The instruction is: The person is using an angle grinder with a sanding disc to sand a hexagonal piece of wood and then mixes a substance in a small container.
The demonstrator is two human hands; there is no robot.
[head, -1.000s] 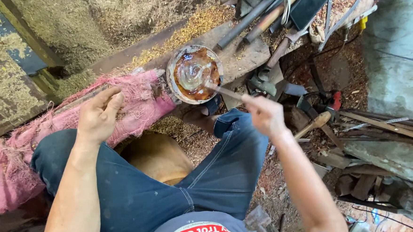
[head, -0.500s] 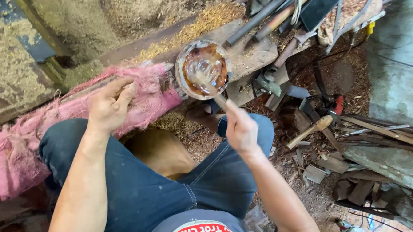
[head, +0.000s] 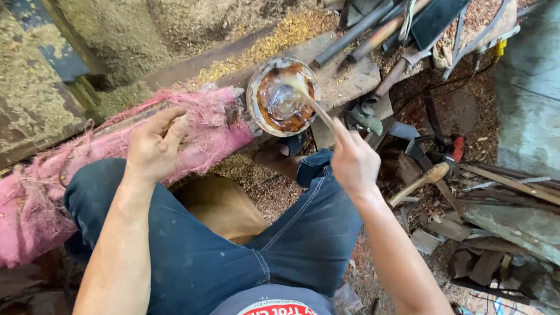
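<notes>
We see a long timber wrapped in frayed pink netting [head: 101, 154] running from the lower left up to the middle of the view, with sawdust [head: 158, 23] heaped behind it. Below it, the person's legs in dark blue jeans [head: 246, 242] fill the lower centre. To the right lies a clutter of long-handled tools [head: 375, 18] on a plank, and lower down a wooden mallet [head: 421, 179] rests among scraps of wood.

At the end of the pink wrapping sits 1 round shallow bowl [head: 283, 96] with a pale rim, holding glossy brown liquid. The left hand [head: 155, 148] lies flat on the pink netting, fingers loosely spread and gripping nothing. The right hand [head: 353, 160] is just below and to the right of the bowl, fingers pinched round the lower end of a thin stick [head: 316, 107]. The stick slants up to the left, its pale tip over the far side of the bowl, inside the rim.
</notes>
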